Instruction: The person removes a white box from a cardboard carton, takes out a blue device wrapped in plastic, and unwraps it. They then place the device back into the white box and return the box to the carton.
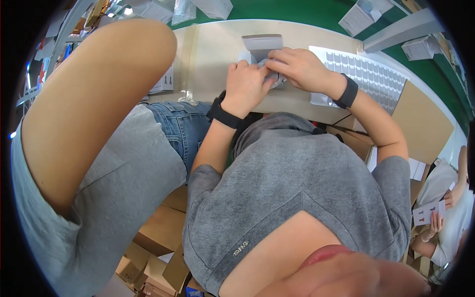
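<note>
Your left hand (pixel 246 85) and right hand (pixel 299 68) meet, fingers bent inward, over a small box (pixel 262 43) on the counter (pixel 222 52).
Between your fingertips, a crinkled, glossy grey piece (pixel 280 79) shows in front of the box's raised, smooth, flat flap; your fingers cover so much that whether each hand pinches the piece or the box's edge cannot be told. Near your right wrist lies a white tray (pixel 320 99) with rows of small scalloped pockets, a plain brown cardboard sheet (pixel 423 116) beside it. Shiny tan tape (pixel 190 62) crosses the pale surface on your left, where a co-worker's bare, bent arm (pixel 106 94) blocks your view and partly hides a white printed carton (pixel 167 81).
</note>
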`<state>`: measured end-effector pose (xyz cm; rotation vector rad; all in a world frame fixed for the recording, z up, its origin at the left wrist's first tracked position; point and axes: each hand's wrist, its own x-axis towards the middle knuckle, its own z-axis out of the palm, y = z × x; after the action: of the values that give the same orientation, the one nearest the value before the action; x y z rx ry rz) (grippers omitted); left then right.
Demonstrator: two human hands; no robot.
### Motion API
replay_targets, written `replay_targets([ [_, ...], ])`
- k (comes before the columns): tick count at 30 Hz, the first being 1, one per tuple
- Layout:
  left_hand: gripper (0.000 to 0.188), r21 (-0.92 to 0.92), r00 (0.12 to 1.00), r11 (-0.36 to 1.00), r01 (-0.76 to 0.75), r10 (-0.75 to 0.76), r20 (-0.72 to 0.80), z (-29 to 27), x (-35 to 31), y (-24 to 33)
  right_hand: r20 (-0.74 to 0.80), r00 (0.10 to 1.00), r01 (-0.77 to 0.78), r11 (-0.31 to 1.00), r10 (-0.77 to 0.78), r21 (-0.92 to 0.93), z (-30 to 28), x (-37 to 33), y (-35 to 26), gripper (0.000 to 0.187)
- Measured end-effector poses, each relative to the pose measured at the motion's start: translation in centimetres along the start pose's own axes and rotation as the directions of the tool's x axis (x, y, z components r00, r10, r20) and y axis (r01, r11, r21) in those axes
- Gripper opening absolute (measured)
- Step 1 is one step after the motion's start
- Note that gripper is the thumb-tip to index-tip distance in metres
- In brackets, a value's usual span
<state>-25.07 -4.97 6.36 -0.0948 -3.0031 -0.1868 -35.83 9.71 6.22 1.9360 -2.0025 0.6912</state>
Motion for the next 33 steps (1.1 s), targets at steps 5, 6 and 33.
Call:
replay_targets([
  [5, 0.035, 0.009, 0.993, 0.994, -0.107, 0.107, 0.04, -0.2, 1.8, -1.0, 0.321, 0.946, -0.051, 0.999, 0.054, -0.019, -0.4, -1.8, -0.1, 0.018],
  [6, 0.035, 0.009, 0.991, 0.993, -0.121, 0.12, 0.065, -0.4, 2.2, -1.2, 0.283, 0.957, -0.056, 0.998, 0.057, -0.01, -0.3, -1.8, 0.0, 0.019],
  [33, 0.034, -0.531, 0.969, 0.812, 0.242, -0.172, 0.179, -0.1, 5.5, -10.8, 0.027, 0.993, -0.119, 0.991, 0.117, 0.059, 0.7, 2.4, 2.1, 0.02],
])
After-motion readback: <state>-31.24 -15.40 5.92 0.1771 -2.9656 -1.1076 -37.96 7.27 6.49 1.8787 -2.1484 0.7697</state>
